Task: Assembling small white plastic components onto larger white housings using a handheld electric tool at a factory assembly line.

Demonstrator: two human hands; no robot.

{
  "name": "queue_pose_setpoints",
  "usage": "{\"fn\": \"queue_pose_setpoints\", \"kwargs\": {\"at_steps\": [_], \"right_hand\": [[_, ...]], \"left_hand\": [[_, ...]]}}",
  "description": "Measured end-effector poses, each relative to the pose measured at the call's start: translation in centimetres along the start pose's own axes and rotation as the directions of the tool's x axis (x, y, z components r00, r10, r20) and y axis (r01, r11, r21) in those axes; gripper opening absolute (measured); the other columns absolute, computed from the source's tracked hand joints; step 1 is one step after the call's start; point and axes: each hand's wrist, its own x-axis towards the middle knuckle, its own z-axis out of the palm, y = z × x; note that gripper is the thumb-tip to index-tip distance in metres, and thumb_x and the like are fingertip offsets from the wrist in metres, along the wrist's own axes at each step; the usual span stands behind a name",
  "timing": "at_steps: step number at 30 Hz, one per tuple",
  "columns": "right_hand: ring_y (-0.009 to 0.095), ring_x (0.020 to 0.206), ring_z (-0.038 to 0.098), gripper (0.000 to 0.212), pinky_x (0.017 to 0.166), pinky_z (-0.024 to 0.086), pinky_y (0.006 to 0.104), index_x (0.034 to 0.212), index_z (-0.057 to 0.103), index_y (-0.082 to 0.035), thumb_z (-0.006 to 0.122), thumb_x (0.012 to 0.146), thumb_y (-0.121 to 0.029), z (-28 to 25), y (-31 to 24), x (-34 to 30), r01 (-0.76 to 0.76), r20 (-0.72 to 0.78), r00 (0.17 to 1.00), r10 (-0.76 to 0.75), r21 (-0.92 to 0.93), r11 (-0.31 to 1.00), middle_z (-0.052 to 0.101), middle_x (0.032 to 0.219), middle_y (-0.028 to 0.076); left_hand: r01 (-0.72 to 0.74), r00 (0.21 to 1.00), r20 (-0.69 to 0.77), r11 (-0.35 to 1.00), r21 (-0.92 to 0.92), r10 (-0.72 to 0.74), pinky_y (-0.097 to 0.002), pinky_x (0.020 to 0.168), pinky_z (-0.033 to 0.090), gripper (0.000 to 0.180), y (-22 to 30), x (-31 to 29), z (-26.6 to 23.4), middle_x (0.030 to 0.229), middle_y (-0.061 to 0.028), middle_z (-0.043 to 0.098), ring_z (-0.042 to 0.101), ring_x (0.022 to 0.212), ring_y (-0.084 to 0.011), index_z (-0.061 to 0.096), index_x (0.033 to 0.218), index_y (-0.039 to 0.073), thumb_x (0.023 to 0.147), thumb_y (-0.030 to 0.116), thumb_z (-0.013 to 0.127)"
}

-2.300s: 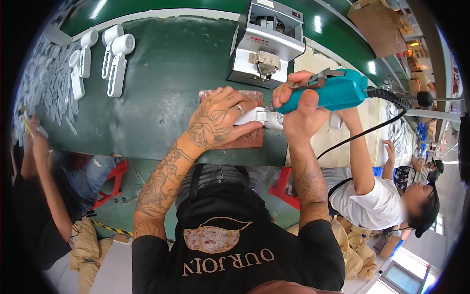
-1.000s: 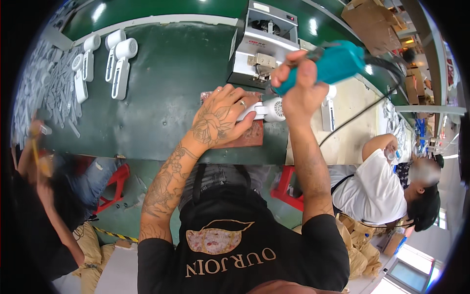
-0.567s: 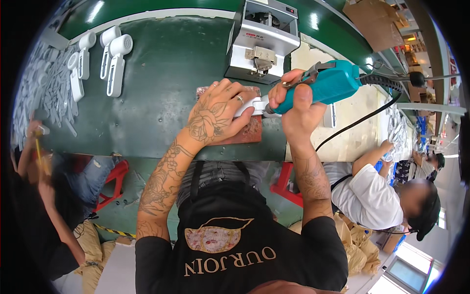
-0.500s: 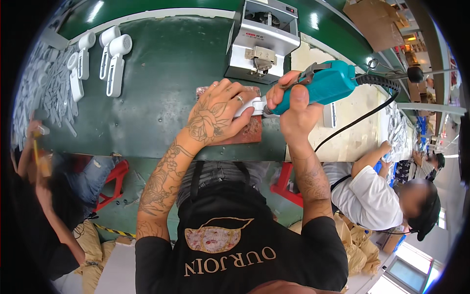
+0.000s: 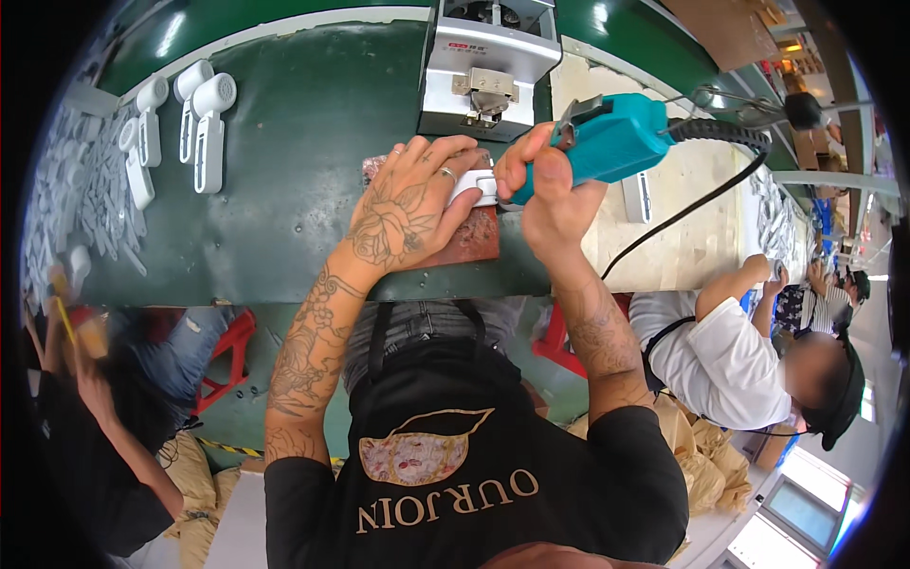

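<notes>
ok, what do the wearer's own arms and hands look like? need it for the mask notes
Short black sleeves, forearms bare below. Left forearm: dense dark line tattoos, running onto the left hand, which has a rose tattoo on its back and a ring. Right forearm: fainter line tattoos. Right hand: no glove; left likewise.

Left fingers (image 5: 445, 150) hold a white device (image 5: 482, 186) over a red pad (image 5: 480, 241), right fingers (image 5: 513, 172) a teal tool (image 5: 621, 138).
</notes>
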Motion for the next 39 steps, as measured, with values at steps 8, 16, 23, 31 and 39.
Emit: {"fn": "queue_pose_setpoints", "kwargs": {"at_steps": [8, 16, 23, 31, 39], "right_hand": [[0.016, 0.055, 0.046, 0.055, 0.052, 0.039, 0.0306, 0.107, 0.057, -0.01, 0.061, 0.093, -0.064, -0.7, -4.4, -3.2, -0.027, -0.081, 0.996, 0.043, 0.193, 0.981, 0.049, 0.066, 0.002], [0.014, 0.048, 0.043, 0.066, 0.044, 0.037, 0.03, 0.1, 0.048, -0.006, 0.055, 0.091, -0.071, -2.9, -6.6, -8.8, 0.053, -0.192, 0.98, -0.048, 0.021, 0.998, 0.046, 0.063, 0.002], [0.02, 0.054, 0.052, 0.069, 0.048, 0.042, 0.0333, 0.108, 0.051, 0.002, 0.067, 0.089, -0.062, -5.7, -6.9, -10.2, -0.013, -0.221, 0.975, 0.008, -0.017, 1.0, 0.051, 0.066, 0.008], [0.019, 0.054, 0.052, 0.072, 0.05, 0.043, 0.0318, 0.105, 0.049, 0.005, 0.068, 0.089, -0.062, -5.5, -7.3, -10.8, -0.004, -0.261, 0.965, -0.011, -0.059, 0.998, 0.051, 0.067, 0.007], [0.018, 0.054, 0.052, 0.071, 0.05, 0.043, 0.0317, 0.105, 0.051, 0.005, 0.072, 0.086, -0.06, -7.0, -8.3, -12.7, -0.001, -0.326, 0.945, -0.024, -0.075, 0.997, 0.052, 0.066, 0.007]], "left_hand": [[-0.2, 0.972, -0.101, 0.972, 0.121, 0.213, -0.0398, 0.09, 0.052, 0.033, 1.3, -3.4, -0.5, 0.113, -0.0067, 0.068, 0.065, 0.107, -0.0252, 0.069, 0.114, 0.009, 0.09, 0.032, 0.071], [0.504, 0.778, -0.549, 0.824, 0.259, -0.304, -0.0435, 0.087, 0.052, 0.032, -8.5, -8.1, -8.2, 0.117, -0.021, 0.064, 0.064, 0.103, -0.039, 0.06, 0.126, 0.001, 0.094, 0.006, 0.063], [0.231, 0.898, -0.367, 0.97, -0.075, -0.242, -0.0419, 0.097, 0.05, 0.035, 1.8, 1.6, -4.2, 0.12, -0.0193, 0.066, 0.062, 0.114, -0.0354, 0.066, 0.121, 0.002, 0.089, 0.015, 0.072], [0.1, 0.978, 0.18, 0.994, 0.05, -0.107, -0.0448, 0.082, 0.048, 0.065, 11.4, 16.4, 14.9, 0.111, -0.0155, 0.07, 0.067, 0.1, -0.0259, 0.069, 0.106, 0.002, 0.09, 0.064, 0.057], [0.224, 0.968, 0.118, 0.975, 0.003, -0.223, -0.0486, 0.088, 0.043, 0.045, 10.0, 16.7, 16.9, 0.109, -0.0071, 0.066, 0.061, 0.101, -0.0291, 0.064, 0.106, 0.011, 0.083, 0.05, 0.06]]}}
